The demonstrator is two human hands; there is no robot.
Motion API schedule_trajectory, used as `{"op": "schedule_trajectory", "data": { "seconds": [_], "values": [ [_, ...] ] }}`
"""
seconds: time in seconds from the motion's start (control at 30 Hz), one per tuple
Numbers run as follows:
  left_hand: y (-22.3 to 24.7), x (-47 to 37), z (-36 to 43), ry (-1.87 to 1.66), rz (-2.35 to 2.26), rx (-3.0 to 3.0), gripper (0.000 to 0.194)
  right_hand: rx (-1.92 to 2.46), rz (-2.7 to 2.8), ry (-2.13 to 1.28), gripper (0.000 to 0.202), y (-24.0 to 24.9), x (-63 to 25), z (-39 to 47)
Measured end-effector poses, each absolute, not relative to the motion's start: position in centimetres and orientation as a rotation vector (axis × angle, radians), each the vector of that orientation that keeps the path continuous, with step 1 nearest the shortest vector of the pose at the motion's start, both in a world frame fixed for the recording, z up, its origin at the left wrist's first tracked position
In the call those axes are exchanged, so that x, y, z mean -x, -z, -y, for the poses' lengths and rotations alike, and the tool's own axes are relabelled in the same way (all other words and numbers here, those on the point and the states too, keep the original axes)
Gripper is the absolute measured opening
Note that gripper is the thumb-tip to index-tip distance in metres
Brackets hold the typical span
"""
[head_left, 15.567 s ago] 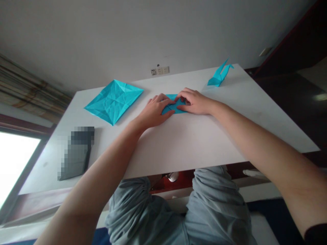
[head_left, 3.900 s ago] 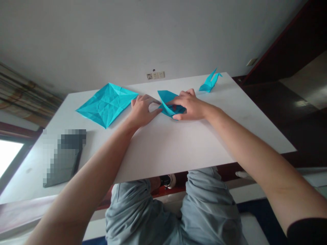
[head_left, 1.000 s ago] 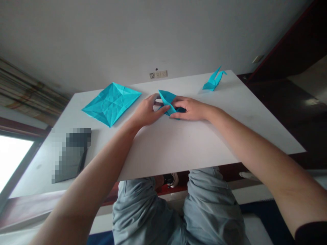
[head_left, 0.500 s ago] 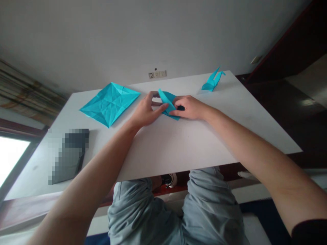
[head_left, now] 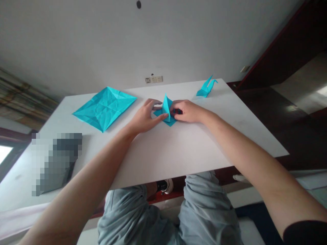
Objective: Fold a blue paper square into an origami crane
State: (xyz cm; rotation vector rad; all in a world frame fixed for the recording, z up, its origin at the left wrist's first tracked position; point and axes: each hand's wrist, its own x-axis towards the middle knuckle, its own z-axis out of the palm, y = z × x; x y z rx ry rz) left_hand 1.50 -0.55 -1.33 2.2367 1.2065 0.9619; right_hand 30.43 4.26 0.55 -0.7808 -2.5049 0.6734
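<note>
Between my hands is a partly folded piece of turquoise origami paper (head_left: 166,107), on the white table. One pointed flap stands upright in its middle, and lower layers spread out to the left and toward me. My left hand (head_left: 146,115) holds its left side, thumb pressed on the base of the flap and fingers curved behind. My right hand (head_left: 186,110) grips the right side, its fingers curled and partly hiding the folds there. A finished turquoise paper crane (head_left: 206,88) stands farther back on the right.
A creased, unfolded turquoise sheet (head_left: 106,107) lies to the left on the white table (head_left: 163,160). A blurred-out dark flat object (head_left: 57,163) is at the near left. Wall sockets (head_left: 153,79) are behind the table's back edge.
The raised flap has gone from slanting leftward to standing upright, and a lower layer now shows on the left. Both hands stay on the paper. The whole view has shifted slightly.
</note>
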Motion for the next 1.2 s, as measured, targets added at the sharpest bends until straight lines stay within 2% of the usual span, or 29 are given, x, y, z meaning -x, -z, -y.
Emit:
{"op": "schedule_trajectory", "data": {
  "seconds": [0.1, 0.2, 0.37, 0.47, 0.57, 0.7, 0.93, 1.13, 1.2],
  "values": [
    [1.3, -1.6, 0.7, -0.95, -1.226, -2.223, 0.065, 0.863, 2.485, -0.447, 0.029, -0.5, -31.1, -4.5],
    [1.4, -1.5, 0.7, -0.932, -1.217, -2.197, 0.078, 0.93, 2.46, -0.308, 0.034, 0.0, -31.7, -4.9],
    [1.7, -1.6, 0.6, -0.898, -1.181, -2.189, 0.103, 0.982, 2.537, -0.378, 0.052, 1.1, -31.7, -5.2],
    [1.7, -1.8, 0.7, -0.913, -1.18, -2.174, 0.109, 1.008, 2.549, -0.438, 0.07, 1.5, -31.3, -4.9],
    [1.6, -2.2, 1.0, -0.941, -1.172, -2.2, 0.1, 1.043, 2.531, -0.419, 0.083, 1.7, -31.0, -4.7],
    [1.8, -2.5, 1.1, -0.962, -1.213, -2.248, 0.094, 1.057, 2.518, -0.414, 0.086, 1.9, -30.8, -4.8],
    [3.2, -2.3, 0.1, -1.075, -1.212, -2.141, 0.071, 0.931, 2.492, -0.511, 0.072, 1.7, -30.7, -4.6],
    [1.8, -2.4, 0.2, -1.077, -1.24, -2.04, 0.035, 0.935, 2.509, -0.442, 0.058, 0.9, -30.6, -3.7],
    [1.3, -2.3, 0.1, -1.057, -1.224, -2.021, 0.033, 0.924, 2.512, -0.489, 0.057, 0.6, -30.7, -3.6]
  ]
}}
